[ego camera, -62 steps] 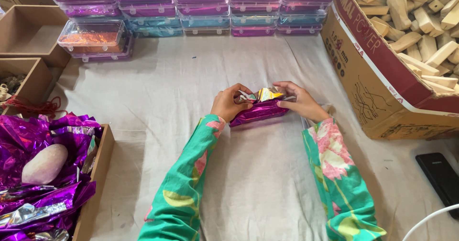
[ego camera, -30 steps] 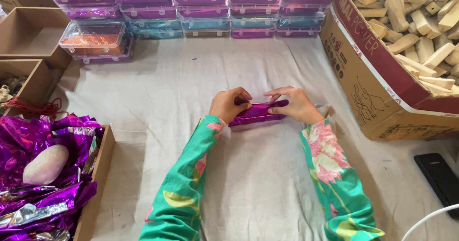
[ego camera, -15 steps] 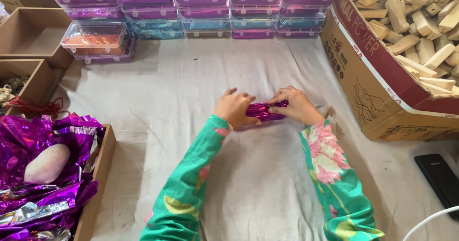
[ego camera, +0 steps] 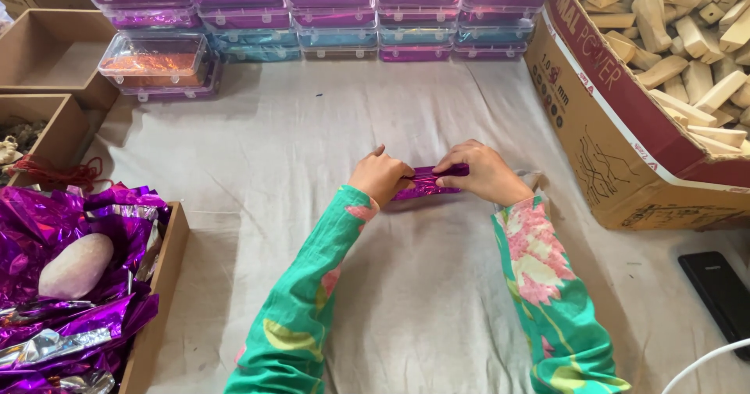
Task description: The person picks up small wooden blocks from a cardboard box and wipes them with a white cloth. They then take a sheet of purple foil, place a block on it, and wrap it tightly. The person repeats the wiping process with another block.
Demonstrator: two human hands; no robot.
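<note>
Your left hand [ego camera: 380, 178] and right hand [ego camera: 486, 175] both pinch the purple foil-wrapped piece [ego camera: 426, 183] on the cloth [ego camera: 312, 144], seemingly pressing its folds; stacked boxes [ego camera: 336, 11] at twelve o'clock.

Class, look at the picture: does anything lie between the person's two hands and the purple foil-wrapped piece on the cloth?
Nothing visible does. The left hand and right hand both rest directly on the purple foil-wrapped piece, one at each end, pressing it against the cloth.

Purple foil packet [ego camera: 426, 181] mostly hidden btwn hands; phone [ego camera: 717, 288] and wood-block box [ego camera: 617, 136] cut off at right edge.
</note>
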